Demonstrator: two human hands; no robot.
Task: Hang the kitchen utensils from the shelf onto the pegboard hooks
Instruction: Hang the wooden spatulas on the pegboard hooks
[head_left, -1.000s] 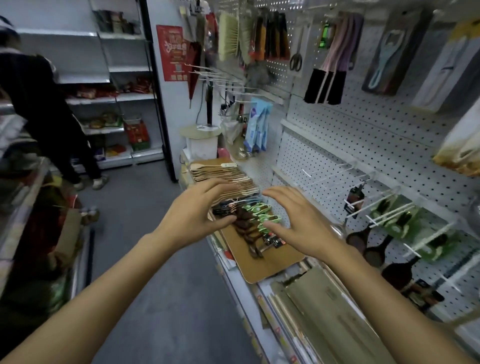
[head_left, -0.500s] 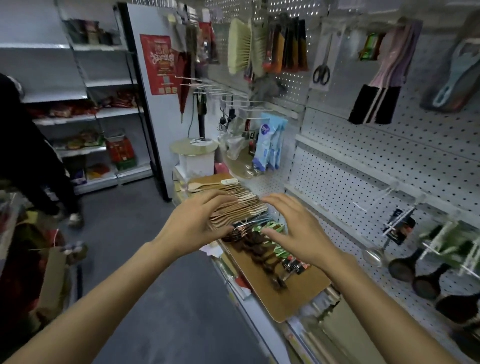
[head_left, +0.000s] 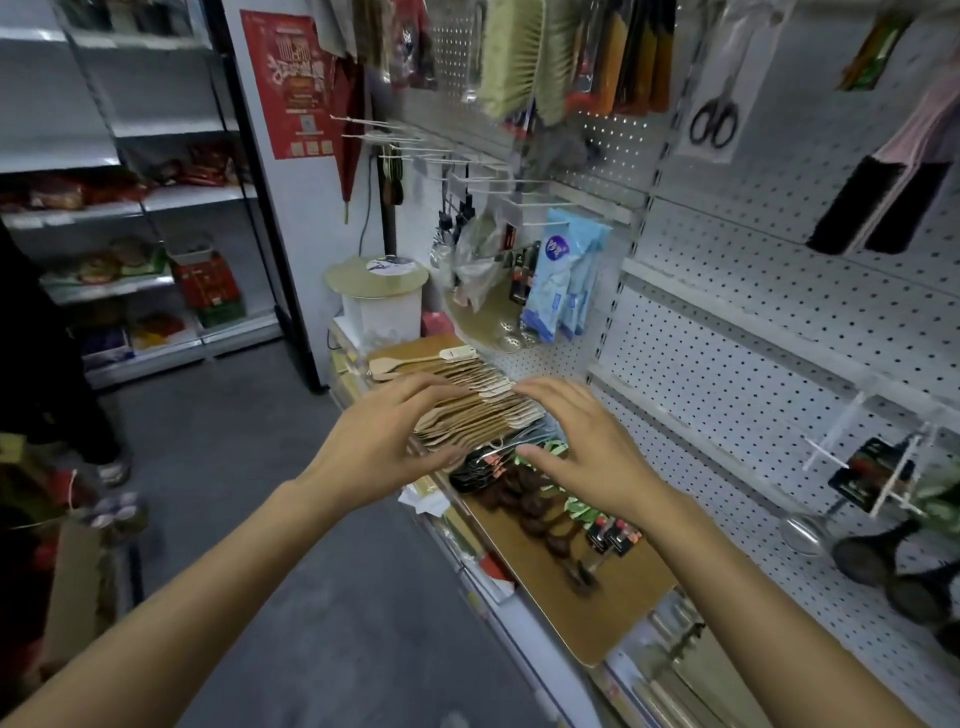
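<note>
A person's two bare forearms reach from the bottom of the view toward a store shelf (head_left: 582, 644) running from 12 o'clock down to 5 o'clock. At centre lies a fanned stack of wooden spoons (head_left: 467, 402). The left hand (head_left: 379, 441), at 9 o'clock of the stack, has its fingers spread and bent over the spoon bowls, thumb underneath near the edge; whether it has actually gripped is hard to tell. The right hand (head_left: 587, 447), at 3 o'clock of the stack, hovers open with fingers arched over the handle ends. Darker spoons (head_left: 540, 512) lie on a brown board (head_left: 623, 613) at 5 o'clock. The pegboard (head_left: 753, 364) fills the right side, with empty hooks (head_left: 841, 431) at 3 o'clock. The wooden spoons look light, stiff and smooth, so the loose stack may slide apart; gripping a few by the handle ends, where the hang holes probably are, seems safest.
</note>
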